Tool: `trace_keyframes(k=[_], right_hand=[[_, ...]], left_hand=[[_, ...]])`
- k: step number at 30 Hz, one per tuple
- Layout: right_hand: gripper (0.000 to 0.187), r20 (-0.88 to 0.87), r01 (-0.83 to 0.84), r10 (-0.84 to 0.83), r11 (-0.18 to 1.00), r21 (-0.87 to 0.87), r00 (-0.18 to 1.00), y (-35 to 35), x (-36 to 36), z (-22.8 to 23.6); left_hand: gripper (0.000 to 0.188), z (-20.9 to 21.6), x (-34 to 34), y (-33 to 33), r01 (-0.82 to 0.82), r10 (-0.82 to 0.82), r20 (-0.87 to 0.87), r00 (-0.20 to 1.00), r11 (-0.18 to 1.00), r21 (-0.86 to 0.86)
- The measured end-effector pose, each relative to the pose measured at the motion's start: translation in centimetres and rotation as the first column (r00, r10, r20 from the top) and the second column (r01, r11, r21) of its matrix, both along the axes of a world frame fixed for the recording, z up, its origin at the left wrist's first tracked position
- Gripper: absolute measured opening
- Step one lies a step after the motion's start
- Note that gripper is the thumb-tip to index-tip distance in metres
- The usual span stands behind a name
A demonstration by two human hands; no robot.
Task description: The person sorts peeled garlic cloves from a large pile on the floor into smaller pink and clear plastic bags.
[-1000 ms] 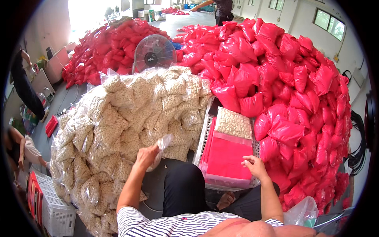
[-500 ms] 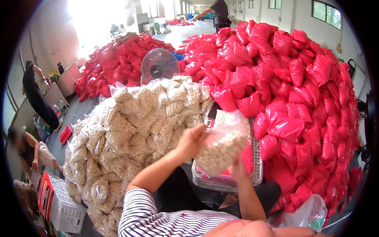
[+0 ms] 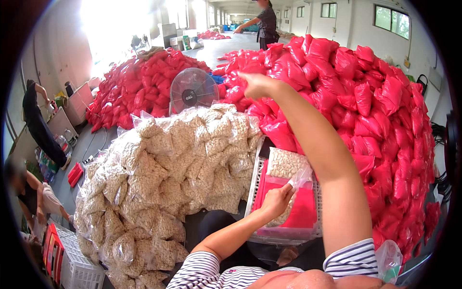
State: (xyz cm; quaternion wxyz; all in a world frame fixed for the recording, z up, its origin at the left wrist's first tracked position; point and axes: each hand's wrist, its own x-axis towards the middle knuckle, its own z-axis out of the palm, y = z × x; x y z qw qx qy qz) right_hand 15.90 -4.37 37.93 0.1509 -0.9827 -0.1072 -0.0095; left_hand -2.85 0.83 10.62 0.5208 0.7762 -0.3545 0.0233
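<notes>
While our striped sleeves [image 3: 350, 262] fill the near edge, our dark-trousered knee [image 3: 216, 224] shows beside a white crate [image 3: 251, 192] bearing flat red plastic sheets [image 3: 304, 207]. Over these sheets our left hand [image 3: 275, 203] pinches the gathered top of a clear bag [image 3: 283, 217] of pale pieces; the hand hides part of it, so we cannot tell whether the bag rests on the red. Just beyond, a second filled bag [image 3: 288, 163] lies flat at the crate's far end. To our left we have a broad heap of similar clear bags [image 3: 159, 159], and to our right a tall mound of stuffed red bags [image 3: 399, 159]. Our right hand [image 3: 260, 86] reaches forward past the crate, one finger extended; we cannot tell how tightly the others curl. Behind the pale heap we see a round fan [image 3: 194, 91], with another red pile [image 3: 139, 86] past it. Off to our left, one person [image 3: 36, 192] sits and another [image 3: 43, 125] stands; farthest off, a dark-clothed person [image 3: 267, 29] stretches out an arm.
</notes>
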Motion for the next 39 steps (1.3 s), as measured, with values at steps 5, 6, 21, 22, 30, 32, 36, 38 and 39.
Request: trace_keyframes(k=[5,6,21,22,30,32,36,38,39], right_hand=[[0.068,0.096,-0.053,0.040,0.989,0.135,0.995,3.6,2.3,0.3],[0.064,0.065,-0.080,0.068,0.973,0.217,0.996,2.3,2.4,-1.0],[0.064,-0.055,0.022,-0.034,-0.627,0.779,0.998,-11.2,-29.7,-36.3],[0.063,-0.095,-0.035,-0.240,-0.486,0.873,0.966,-11.9,-28.6,-35.4],[0.066,-0.045,0.257,-0.564,0.303,0.918,0.825,-21.6,-28.3,-31.8],[0.084,0.001,0.451,-0.604,0.597,0.663,0.797,-24.7,-27.0,-38.3],[0.117,-0.237,0.765,-0.728,0.622,0.169,0.644,-17.6,-24.1,-40.2],[0.109,-0.163,0.749,-0.751,0.657,-0.090,0.639,-13.6,-24.4,-37.8],[0.098,-0.114,0.733,-0.731,0.680,-0.039,0.672,-13.9,-24.8,-38.3]], left_hand=[[0.021,-0.3,1.9,1.5,-0.085,0.085,-0.009,0.996,0.980,-0.180],[0.021,-0.3,2.0,1.9,-0.093,0.094,-0.007,0.996,0.974,-0.205],[0.022,1.1,-1.1,-1.7,0.031,-0.088,-0.091,0.992,0.866,-0.499],[0.023,0.5,-1.0,-2.8,0.040,-0.151,-0.148,0.977,0.818,-0.573],[0.031,-3.9,0.9,-3.9,0.160,-0.277,-0.790,0.547,0.961,-0.225],[0.034,-8.1,0.2,-5.5,0.301,-0.045,-0.812,0.582,0.940,0.163],[0.050,-15.2,-3.0,-4.4,0.291,-0.263,-0.146,0.954,0.931,0.222],[0.048,-13.8,-4.4,-2.6,0.282,-0.302,0.021,0.953,0.912,0.298],[0.042,-12.9,-3.9,-2.0,0.325,-0.315,-0.085,0.945,0.888,0.325]])
